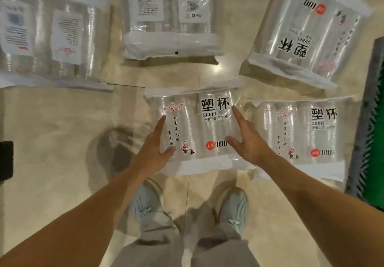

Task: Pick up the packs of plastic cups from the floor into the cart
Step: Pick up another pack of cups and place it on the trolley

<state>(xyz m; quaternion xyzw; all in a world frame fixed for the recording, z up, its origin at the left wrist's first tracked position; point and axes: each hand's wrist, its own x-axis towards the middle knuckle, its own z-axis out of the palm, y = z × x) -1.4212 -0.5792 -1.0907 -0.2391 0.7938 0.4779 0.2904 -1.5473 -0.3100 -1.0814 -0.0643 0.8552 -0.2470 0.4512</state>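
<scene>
- Packs of plastic cups (168,15) lie spread over the tiled floor (52,142), five in view; the middle pack (199,129) sits just ahead of the shoes (145,200), between both hands
- Left hand (153,150) is at that pack's left edge and right hand (247,142) at its right edge, each with fingers straight and thumb splayed over the wrapper; neither is curled round anything, and whether the palms already press the sides I cannot tell
- What I take for the cart (372,131) shows only as a dark-and-green edge at far right, mostly out of frame
- Likely slip: the film looks glossy and loose, so a flat-palmed squeeze may slide along it and the pack drop out below
- Likely sag: the cup stacks inside are separate columns, so lifting by the sides alone could fold the pack in the middle; too hard a squeeze may crush the thin cups
- Likely snag: the neighbouring pack (299,133) lies just beside the right hand, so a sideways swing towards the cart could drag or knock it
</scene>
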